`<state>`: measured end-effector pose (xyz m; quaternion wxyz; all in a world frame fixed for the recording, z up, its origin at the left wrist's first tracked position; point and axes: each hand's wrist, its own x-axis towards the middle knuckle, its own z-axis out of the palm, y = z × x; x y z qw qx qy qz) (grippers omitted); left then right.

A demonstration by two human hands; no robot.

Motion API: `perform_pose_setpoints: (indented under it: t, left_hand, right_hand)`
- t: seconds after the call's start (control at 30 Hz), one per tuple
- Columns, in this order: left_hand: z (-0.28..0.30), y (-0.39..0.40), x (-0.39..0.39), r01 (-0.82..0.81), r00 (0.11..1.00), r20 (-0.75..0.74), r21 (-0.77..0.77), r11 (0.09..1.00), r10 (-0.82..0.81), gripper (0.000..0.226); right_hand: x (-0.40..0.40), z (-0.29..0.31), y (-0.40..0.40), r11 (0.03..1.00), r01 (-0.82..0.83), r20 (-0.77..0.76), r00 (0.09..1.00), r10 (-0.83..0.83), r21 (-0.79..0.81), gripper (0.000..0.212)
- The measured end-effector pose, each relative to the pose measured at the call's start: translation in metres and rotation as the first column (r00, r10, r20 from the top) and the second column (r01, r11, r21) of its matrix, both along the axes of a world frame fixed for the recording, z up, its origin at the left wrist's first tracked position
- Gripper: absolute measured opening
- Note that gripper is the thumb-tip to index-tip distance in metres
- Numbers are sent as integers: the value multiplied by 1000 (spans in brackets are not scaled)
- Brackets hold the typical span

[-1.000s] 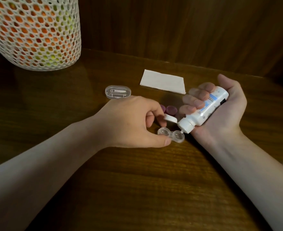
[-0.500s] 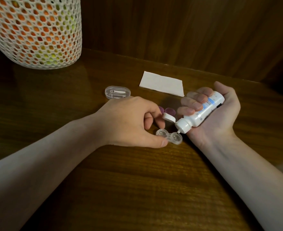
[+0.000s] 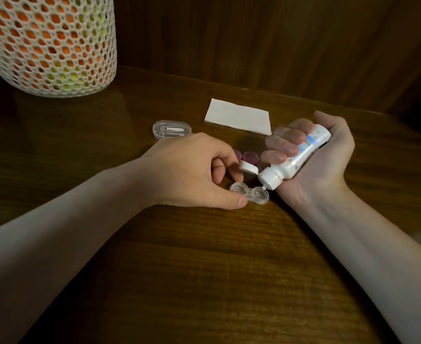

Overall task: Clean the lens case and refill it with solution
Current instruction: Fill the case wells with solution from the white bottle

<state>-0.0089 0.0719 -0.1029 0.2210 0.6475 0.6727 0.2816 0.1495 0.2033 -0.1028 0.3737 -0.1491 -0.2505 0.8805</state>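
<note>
Right hand (image 3: 311,157) grips the bottle (image 3: 296,158), nozzle tilted down-left right over the case's (image 3: 250,193) right well. Left hand (image 3: 194,172) pinches the case's left end on the table (image 3: 204,269). Case runs left-right, btw.

The room is dim and warm-toned, and the far wall falls off into near black at the right corner. My forearms catch the most light and look pale against the dark wooden table (image 3: 204,269), which shows a soft sheen near the mesh basket (image 3: 48,43). My left hand (image 3: 192,172) throws a shadow under its fingers. The wide lens bows the table's back edge. The lower right edge is smeared, perhaps by motion blur.
</note>
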Motion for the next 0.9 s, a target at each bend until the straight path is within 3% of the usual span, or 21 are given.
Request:
perform_pose_setpoints:
  t: [0.9]
  left_hand:
    - [0,-1,-1,-13,1000,2,0,1000,13,31]
  right_hand:
    - [-1,1,-2,1000,13,18,1000,-13,3,46]
